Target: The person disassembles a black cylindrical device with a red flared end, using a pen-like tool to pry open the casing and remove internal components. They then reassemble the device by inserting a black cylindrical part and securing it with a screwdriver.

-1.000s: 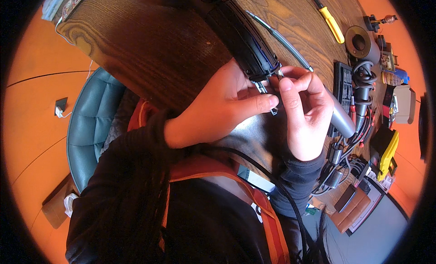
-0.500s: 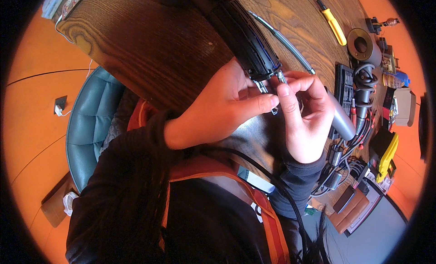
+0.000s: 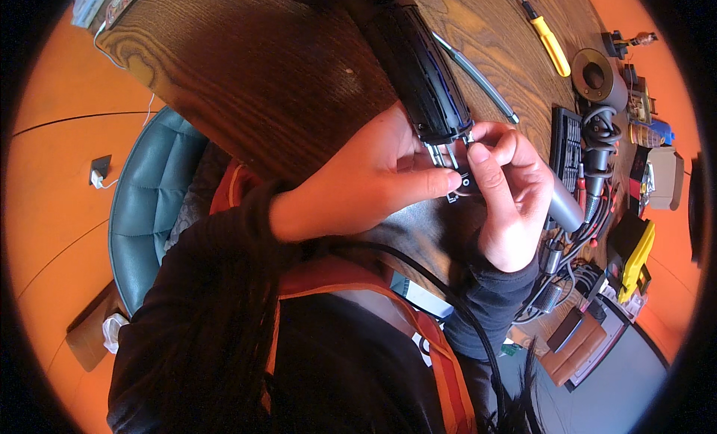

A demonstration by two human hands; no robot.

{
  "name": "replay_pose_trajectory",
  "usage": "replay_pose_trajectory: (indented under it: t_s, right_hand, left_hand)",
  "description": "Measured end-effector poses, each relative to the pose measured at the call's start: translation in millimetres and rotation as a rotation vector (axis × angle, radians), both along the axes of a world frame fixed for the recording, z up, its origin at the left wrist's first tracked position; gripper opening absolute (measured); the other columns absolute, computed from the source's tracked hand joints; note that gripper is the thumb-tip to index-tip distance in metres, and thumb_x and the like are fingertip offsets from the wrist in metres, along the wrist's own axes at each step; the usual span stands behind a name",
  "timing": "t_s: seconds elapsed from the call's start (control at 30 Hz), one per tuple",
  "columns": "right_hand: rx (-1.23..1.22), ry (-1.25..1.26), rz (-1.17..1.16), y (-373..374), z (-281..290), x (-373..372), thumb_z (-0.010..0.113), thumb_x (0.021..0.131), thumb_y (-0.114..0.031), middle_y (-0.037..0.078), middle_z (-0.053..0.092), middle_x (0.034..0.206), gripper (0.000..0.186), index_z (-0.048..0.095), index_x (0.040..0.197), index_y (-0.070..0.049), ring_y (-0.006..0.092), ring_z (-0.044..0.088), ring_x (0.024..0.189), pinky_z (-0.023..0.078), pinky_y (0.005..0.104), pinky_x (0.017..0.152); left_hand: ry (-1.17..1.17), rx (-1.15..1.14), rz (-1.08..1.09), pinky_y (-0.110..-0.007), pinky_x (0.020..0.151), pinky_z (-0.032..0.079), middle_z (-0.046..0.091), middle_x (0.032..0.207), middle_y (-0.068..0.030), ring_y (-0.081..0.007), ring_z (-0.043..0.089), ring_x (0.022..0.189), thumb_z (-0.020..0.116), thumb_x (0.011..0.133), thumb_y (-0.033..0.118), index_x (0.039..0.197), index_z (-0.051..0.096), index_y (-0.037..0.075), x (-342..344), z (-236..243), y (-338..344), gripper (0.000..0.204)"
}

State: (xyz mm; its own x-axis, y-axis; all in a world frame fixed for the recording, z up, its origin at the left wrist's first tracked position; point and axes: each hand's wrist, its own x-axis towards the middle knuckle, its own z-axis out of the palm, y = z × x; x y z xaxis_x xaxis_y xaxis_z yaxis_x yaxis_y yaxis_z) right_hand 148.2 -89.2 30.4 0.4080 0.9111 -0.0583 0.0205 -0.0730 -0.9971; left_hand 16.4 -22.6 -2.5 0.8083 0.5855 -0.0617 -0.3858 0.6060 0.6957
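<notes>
A long black cylindrical device (image 3: 426, 68) slants from the top edge down to my hands, with thin metal prongs (image 3: 442, 157) at its lower end. My left hand (image 3: 373, 180) is closed around that end, its thumb lying across the prongs over a small dark piece (image 3: 464, 181). My right hand (image 3: 508, 187) pinches at the metal parts just below the device's rim, thumb and forefinger bent. Exactly what its fingertips grip is partly hidden. A grey pen-like tool (image 3: 485, 83) lies beside the device, and a grey cylinder (image 3: 565, 208) is just right of my right hand.
A yellow-handled tool (image 3: 550, 45), a grey round holder (image 3: 595, 75), a black keyboard-like object (image 3: 562, 143), tangled cables (image 3: 597, 135) and a yellow case (image 3: 636, 262) crowd the wooden table (image 3: 246, 60). A teal chair (image 3: 146, 210) stands left, a black cable (image 3: 403, 262) crosses my lap.
The device's lower end has shifted right and down with both my hands. More of the prongs and the small dark piece between my fingers now shows.
</notes>
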Motion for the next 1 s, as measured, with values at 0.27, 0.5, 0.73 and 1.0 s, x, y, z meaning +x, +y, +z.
replay_pose_trajectory:
  t_s: [0.27,0.5,0.73,1.0]
  right_hand:
    - [0.004,-0.002,-0.003,-1.4,3.5,-2.3,0.062,0.078,0.0,0.009,0.057,0.083,0.024,0.044,0.062,-0.003,0.0112,0.05,0.075,0.04,0.0236,0.072]
    - [0.002,-0.045,-0.007,-2.8,4.5,-1.8,0.062,0.078,-0.001,0.009,0.057,0.082,0.024,0.044,0.061,-0.002,0.01,0.051,0.073,0.04,0.0234,0.072]
    - [0.014,0.058,-0.073,-2.3,9.3,-7.5,0.062,0.077,0.002,0.009,0.057,0.083,0.023,0.045,0.063,-0.003,0.0089,0.052,0.072,0.041,0.0218,0.071]
    - [0.184,0.083,-0.036,5.4,3.0,-12.4,0.06,0.078,0.006,0.008,0.059,0.078,0.023,0.044,0.065,-0.003,0.0092,0.052,0.071,0.04,0.0217,0.069]
  left_hand:
    - [0.149,0.195,-0.053,-0.029,0.086,0.041,0.051,0.107,-0.0054,-0.0121,0.049,0.101,0.059,0.077,0.0,0.118,0.039,0.001,-4.6,-1.9,-0.3,0.046]
    - [0.189,0.231,-0.062,-0.029,0.086,0.041,0.051,0.109,-0.0057,-0.0124,0.049,0.101,0.059,0.077,0.0,0.119,0.039,0.001,-4.1,-1.7,-0.4,0.046]
    - [0.067,0.13,-0.046,-0.03,0.085,0.041,0.054,0.1,-0.0048,-0.0125,0.051,0.097,0.061,0.078,0.005,0.116,0.041,0.001,-2.4,4.5,-0.7,0.043]
    - [-0.02,0.157,0.185,-0.026,0.08,0.038,0.05,0.1,-0.0019,-0.0096,0.047,0.092,0.058,0.077,0.003,0.114,0.042,0.003,5.6,6.1,-12.4,0.04]
